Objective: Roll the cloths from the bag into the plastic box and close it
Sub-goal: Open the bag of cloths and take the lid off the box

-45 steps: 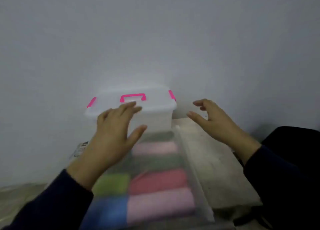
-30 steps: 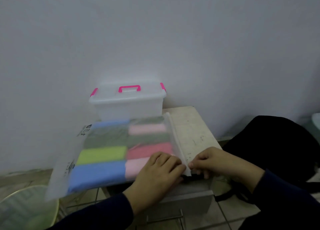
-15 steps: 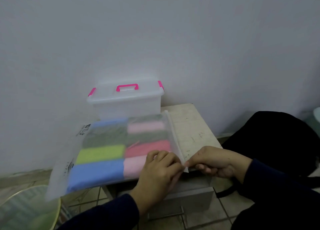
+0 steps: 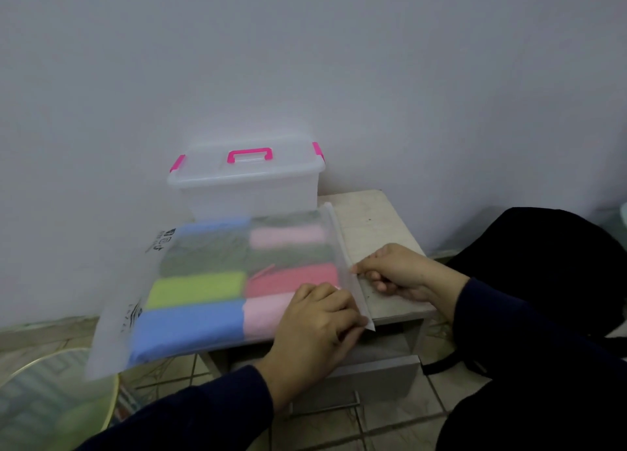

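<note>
A frosted zip bag (image 4: 217, 281) lies flat on a small stone table (image 4: 373, 220), holding several folded cloths in blue, green, pink, red and grey. My left hand (image 4: 315, 325) grips the bag's near right corner with curled fingers. My right hand (image 4: 397, 271) pinches the zip strip on the bag's right edge, about halfway along. Behind the bag, against the wall, stands a clear plastic box (image 4: 247, 186) with its lid on, a pink handle and pink side clips.
The table backs onto a grey wall. A black bag or garment (image 4: 543, 257) sits on the floor to the right. A round glass-topped surface (image 4: 44, 406) is at the lower left. The floor is tiled.
Both hands came back from the box to the bag's near right corner. Since then my right hand has slid further along the zip edge, away from the left hand.
</note>
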